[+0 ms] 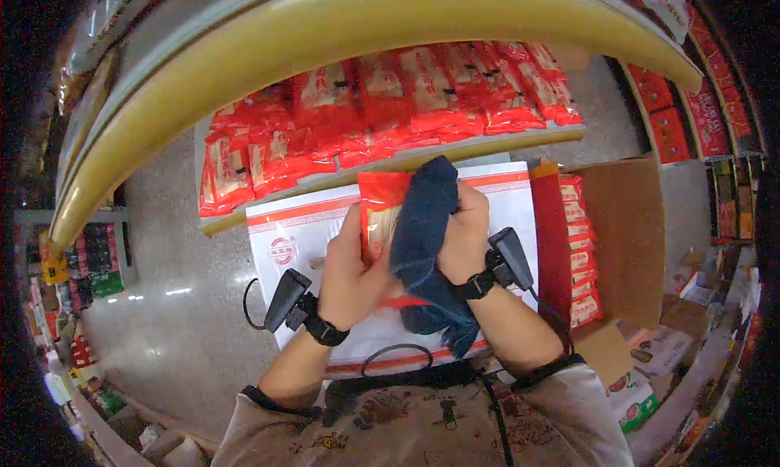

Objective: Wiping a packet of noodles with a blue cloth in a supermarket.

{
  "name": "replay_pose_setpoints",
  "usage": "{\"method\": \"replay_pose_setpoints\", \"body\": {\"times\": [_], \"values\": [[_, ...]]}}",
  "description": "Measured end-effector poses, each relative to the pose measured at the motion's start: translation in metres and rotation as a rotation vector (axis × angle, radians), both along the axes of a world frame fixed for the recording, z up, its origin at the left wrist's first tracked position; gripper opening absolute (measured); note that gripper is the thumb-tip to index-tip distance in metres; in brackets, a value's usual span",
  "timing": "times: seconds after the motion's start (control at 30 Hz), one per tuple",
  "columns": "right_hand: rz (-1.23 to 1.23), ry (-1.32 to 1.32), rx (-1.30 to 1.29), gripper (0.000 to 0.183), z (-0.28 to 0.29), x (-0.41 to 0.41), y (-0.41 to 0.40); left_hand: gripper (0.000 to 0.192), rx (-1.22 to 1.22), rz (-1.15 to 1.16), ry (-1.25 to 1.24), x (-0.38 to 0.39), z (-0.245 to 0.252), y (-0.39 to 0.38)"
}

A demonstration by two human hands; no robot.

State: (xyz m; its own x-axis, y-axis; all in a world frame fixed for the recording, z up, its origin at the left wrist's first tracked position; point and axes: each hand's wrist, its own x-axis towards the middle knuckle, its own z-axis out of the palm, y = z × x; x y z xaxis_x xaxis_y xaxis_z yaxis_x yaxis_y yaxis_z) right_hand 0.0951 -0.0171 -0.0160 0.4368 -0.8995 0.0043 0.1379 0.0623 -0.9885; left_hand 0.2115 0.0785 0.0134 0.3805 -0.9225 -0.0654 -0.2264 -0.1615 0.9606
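In front of my chest, my left hand [350, 275] grips a red plastic packet [382, 214] by its left side. A clear window in the packet shows pale sticks that look like dried noodles. My right hand [464, 235] holds a dark blue cloth [423, 223] against the packet's right side, hiding much of it. The cloth's loose end hangs down toward my body. Below both hands is a white carton or sheet with red borders [286, 226]; which of the two I cannot tell.
A shelf edged in yellow [390, 16] arches overhead. Beyond my hands, a lower shelf bears rows of red packets [378, 95]. An open cardboard box [624, 241] at right contains stacked packets [580, 253]. Grey floor [177, 339] shows at left, and cartons [661, 351] lie at lower right.
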Motion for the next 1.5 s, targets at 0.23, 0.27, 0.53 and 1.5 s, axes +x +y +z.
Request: {"method": "replay_pose_setpoints", "body": {"times": [0.23, 0.27, 0.53, 1.5], "values": [[-0.08, -0.003, -0.011, 0.01, 0.002, 0.01, -0.005, 0.04, -0.111, -0.005, -0.017, 0.011, -0.024, -0.001], [-0.061, 0.022, 0.003, 0.01, 0.006, 0.009, -0.006, 0.04, -0.109, 0.009, -0.003, 0.011, -0.021, -0.001], [0.027, 0.132, -0.05, 0.012, -0.001, 0.0, -0.006, 0.043, -0.021, -0.084, 0.059, 0.016, -0.016, 0.001], [0.205, 0.276, -0.128, 0.022, -0.008, -0.002, -0.022, 0.049, 0.059, -0.303, -0.064, 0.03, -0.013, 0.006]]}}
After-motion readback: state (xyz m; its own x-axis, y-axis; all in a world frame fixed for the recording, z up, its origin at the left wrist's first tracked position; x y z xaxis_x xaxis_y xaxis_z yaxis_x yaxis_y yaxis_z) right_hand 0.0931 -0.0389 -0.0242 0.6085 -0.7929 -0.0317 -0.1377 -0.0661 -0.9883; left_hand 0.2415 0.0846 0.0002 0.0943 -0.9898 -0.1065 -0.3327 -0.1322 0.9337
